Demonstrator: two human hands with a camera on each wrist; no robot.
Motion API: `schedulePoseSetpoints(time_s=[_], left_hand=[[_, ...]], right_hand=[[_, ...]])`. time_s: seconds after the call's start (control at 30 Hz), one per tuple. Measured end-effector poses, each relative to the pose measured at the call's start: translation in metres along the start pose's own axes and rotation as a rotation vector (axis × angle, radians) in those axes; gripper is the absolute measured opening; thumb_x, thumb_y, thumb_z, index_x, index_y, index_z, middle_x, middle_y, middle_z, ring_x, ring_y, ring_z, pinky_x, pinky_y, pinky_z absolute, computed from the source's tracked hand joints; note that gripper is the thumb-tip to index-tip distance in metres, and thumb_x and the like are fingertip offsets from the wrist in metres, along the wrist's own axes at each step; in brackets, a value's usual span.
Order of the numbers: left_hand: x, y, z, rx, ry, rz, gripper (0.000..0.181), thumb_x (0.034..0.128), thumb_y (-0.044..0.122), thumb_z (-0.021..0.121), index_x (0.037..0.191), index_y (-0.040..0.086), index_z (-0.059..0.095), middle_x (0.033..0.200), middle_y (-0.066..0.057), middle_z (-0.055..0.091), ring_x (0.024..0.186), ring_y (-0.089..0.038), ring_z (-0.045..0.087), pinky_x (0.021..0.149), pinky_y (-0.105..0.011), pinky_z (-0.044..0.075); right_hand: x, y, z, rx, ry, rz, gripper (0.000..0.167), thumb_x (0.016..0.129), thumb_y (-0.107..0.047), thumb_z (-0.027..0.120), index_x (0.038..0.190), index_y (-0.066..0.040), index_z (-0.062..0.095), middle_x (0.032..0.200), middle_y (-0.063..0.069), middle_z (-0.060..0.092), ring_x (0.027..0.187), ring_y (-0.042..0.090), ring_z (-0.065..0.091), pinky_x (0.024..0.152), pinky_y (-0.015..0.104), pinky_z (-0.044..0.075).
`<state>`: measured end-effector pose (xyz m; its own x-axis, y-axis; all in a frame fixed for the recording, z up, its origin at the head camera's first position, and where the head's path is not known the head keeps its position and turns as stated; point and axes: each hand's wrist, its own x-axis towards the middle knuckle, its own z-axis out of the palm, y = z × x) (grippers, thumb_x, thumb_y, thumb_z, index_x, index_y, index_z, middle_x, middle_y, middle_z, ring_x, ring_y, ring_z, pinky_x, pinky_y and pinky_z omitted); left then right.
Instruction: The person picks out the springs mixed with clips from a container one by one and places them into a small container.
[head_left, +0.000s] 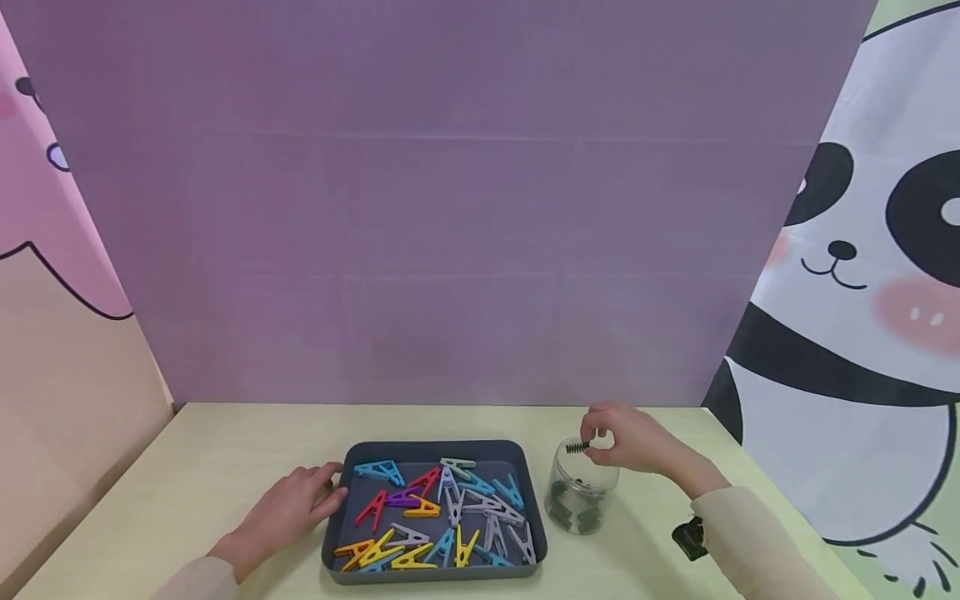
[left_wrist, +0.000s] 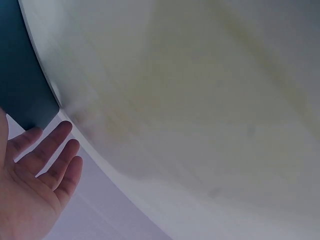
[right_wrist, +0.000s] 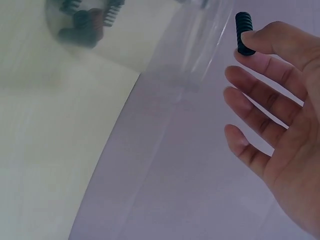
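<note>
Over the mouth of a clear jar (head_left: 558, 492), my right hand (head_left: 626, 437) pinches a small dark green ribbed cylinder (right_wrist: 244, 32) between thumb and index finger. Its other fingers are spread and loosely bent in the right wrist view. More dark ribbed pieces (right_wrist: 82, 30) lie in the bottom of the jar. On the left, my left hand (head_left: 288, 504) rests against the left rim of a dark grey tray (head_left: 332, 533), its fingers relaxed and slightly bent. Several plastic clothespins (head_left: 420, 508) in blue, red, yellow, orange, purple and grey lie loose in that tray.
Tray and jar stand side by side on a pale wooden table (head_left: 247, 442), the jar to the right. A purple backdrop (head_left: 450, 250) rises behind the table's far edge. Cartoon-printed panels flank it, with a panda (head_left: 840, 350) on the right.
</note>
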<state>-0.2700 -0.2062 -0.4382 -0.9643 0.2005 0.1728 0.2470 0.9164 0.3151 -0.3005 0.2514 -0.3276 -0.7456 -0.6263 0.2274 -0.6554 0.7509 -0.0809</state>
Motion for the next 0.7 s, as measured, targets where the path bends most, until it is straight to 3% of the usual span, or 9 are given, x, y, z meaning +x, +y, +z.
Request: schedulePoseSetpoints(time_s=[0.33, 0.7], left_hand=[[-0.001, -0.002, 0.001, 0.007, 0.018, 0.010, 0.041, 0.0874, 0.039, 0.057, 0.119, 0.012, 0.056, 0.091, 0.003, 0.065, 0.089, -0.018, 0.057, 0.088, -0.046, 0.046], [-0.001, -0.002, 0.000, 0.008, 0.012, 0.001, 0.040, 0.0875, 0.039, 0.057, 0.119, 0.014, 0.056, 0.091, 0.003, 0.065, 0.087, -0.016, 0.056, 0.086, -0.044, 0.048]], right_hand=[[-0.008, 0.002, 0.012, -0.100, -0.016, -0.027, 0.012, 0.071, -0.013, 0.071, 0.078, -0.018, 0.062, 0.078, -0.009, 0.056, 0.075, 0.010, 0.052, 0.069, 0.031, 0.048], [-0.008, -0.002, 0.020, -0.135, -0.011, -0.070, 0.014, 0.070, -0.013, 0.073, 0.077, -0.020, 0.063, 0.076, -0.012, 0.054, 0.074, 0.008, 0.049, 0.062, 0.027, 0.045]])
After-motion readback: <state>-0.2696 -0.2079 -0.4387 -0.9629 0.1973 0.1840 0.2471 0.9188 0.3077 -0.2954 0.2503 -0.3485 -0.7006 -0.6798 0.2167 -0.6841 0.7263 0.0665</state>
